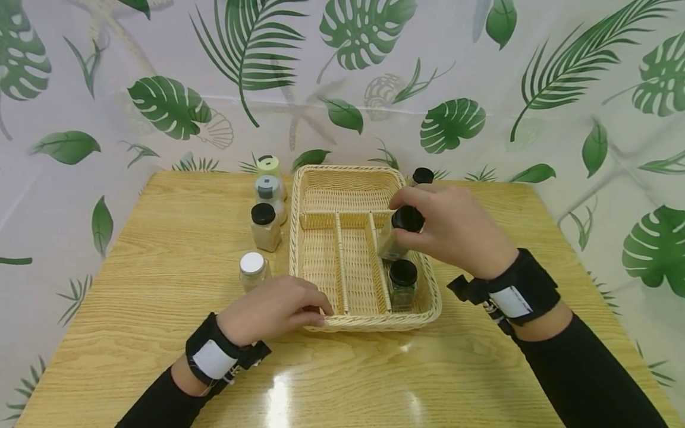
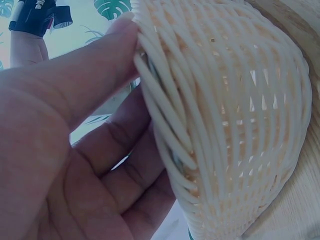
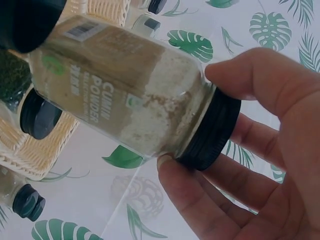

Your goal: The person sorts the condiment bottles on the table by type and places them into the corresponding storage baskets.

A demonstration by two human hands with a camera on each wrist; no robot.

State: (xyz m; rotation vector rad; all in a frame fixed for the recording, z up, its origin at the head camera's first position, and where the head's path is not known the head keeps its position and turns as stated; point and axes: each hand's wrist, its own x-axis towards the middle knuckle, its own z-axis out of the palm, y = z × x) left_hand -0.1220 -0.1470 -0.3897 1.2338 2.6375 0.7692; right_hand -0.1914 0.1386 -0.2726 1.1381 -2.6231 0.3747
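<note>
A person's right hand (image 1: 457, 229) holds a jar of cumin powder (image 3: 125, 90) by its black cap, thumb and fingers around it, over the right front compartment of a wicker basket (image 1: 348, 169); whether the jar touches the basket's floor, the views cannot tell. The left hand (image 1: 275, 309) grips the near rim close to the left corner, between thumb and fingers. In the compartment with the cumin, nearer the person, stands a black-capped jar with dark contents (image 1: 402, 291). Along the basket's left side, 4 jars line the worktop (image 1: 160, 267): white-capped (image 1: 253, 270), black-capped (image 1: 264, 229), grey-blue-capped (image 1: 269, 189) and, farthest back, yellow-green-capped (image 1: 268, 165). Another dark-lidded jar (image 1: 422, 176), partly hidden by the right hand, stands at the far right, before a leaf-print cloth (image 1: 299, 128)
</note>
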